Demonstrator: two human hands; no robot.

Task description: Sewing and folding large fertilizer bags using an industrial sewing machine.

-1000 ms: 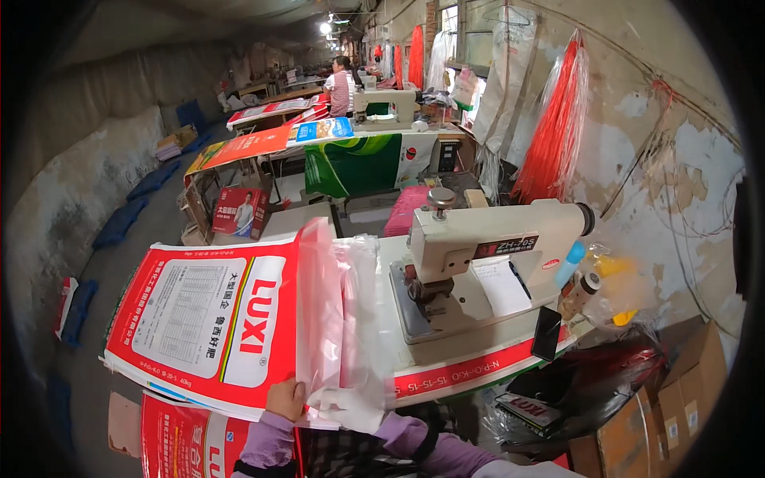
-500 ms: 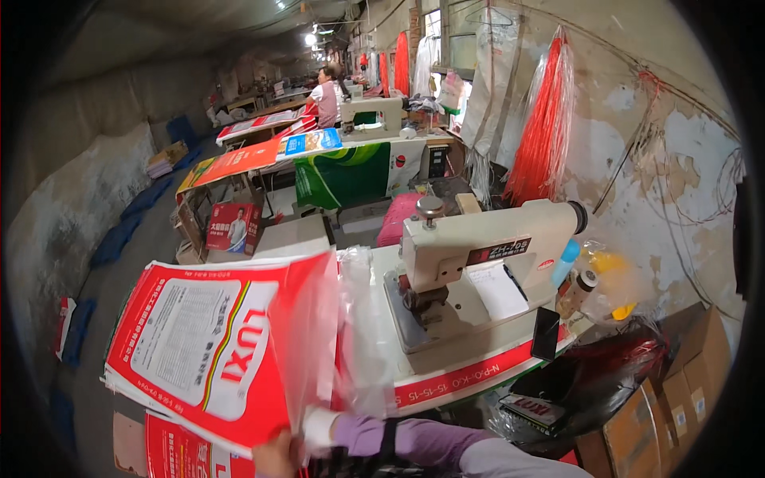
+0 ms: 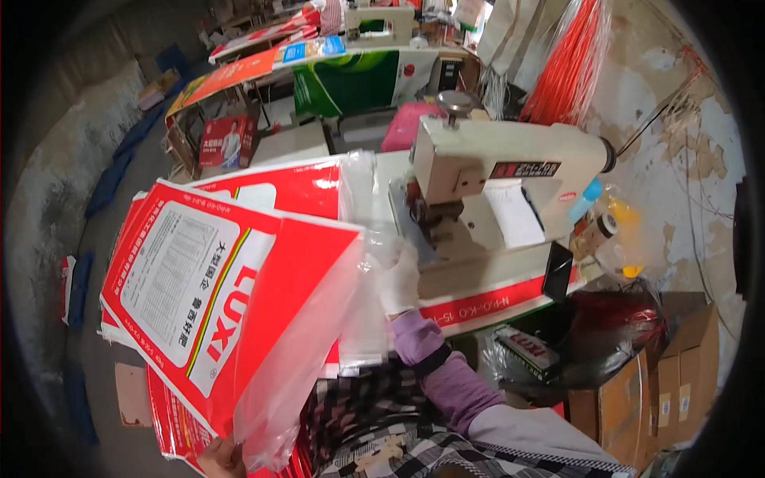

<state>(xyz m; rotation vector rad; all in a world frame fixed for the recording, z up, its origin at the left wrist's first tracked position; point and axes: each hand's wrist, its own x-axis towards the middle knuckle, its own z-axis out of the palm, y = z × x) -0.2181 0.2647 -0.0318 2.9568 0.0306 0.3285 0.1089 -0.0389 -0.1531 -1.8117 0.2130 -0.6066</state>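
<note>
My left hand, bare and partly cut off by the lower edge, pinches the near corner of a red and white printed bag. This bag lies slanted over a stack of similar bags. A clear plastic liner sticks out past its right edge. My right hand, in a white glove, is at the liner's far corner, fingers closed on the thin film, though the fingertips are slightly blurred. Just right of that hand stands a cream sewing machine, its needle area beside the glove.
On the machine bed lie a white notepad and a dark phone. Beyond are thread cones and hanging red strands. Cardboard boxes stand at the lower right; more red bags are below the stack.
My view has tipped downward. My right hand has moved from the near edge up toward the machine. My left hand is lower and farther left, and the top bag has swung askew on the stack.
</note>
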